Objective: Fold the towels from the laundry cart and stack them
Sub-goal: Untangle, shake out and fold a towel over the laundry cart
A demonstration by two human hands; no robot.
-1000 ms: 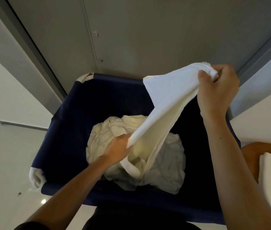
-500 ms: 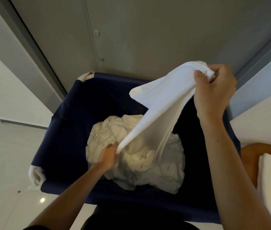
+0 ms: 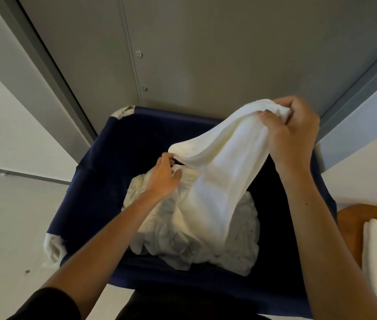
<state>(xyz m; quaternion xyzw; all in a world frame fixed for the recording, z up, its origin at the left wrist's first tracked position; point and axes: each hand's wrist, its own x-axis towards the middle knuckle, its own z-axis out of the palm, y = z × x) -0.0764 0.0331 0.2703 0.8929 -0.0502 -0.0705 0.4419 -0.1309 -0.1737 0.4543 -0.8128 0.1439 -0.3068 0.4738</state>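
Right hand [image 3: 291, 135] pinches towel [image 3: 217, 181] corner, high over cart [image 3: 95, 192]. Left hand [image 3: 163, 179] curled at its low fold, grip unclear. Suggest: find adjacent corner, pull edge taut, lift clear of pile [image 3: 240, 239].

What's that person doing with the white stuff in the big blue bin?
A person is lifting one white towel out of the dark blue laundry cart. The right hand grips a bunched end up high, and the left hand is at a lower fold, though its hold is hard to see. More crumpled towels lie in the cart, not yet folded.
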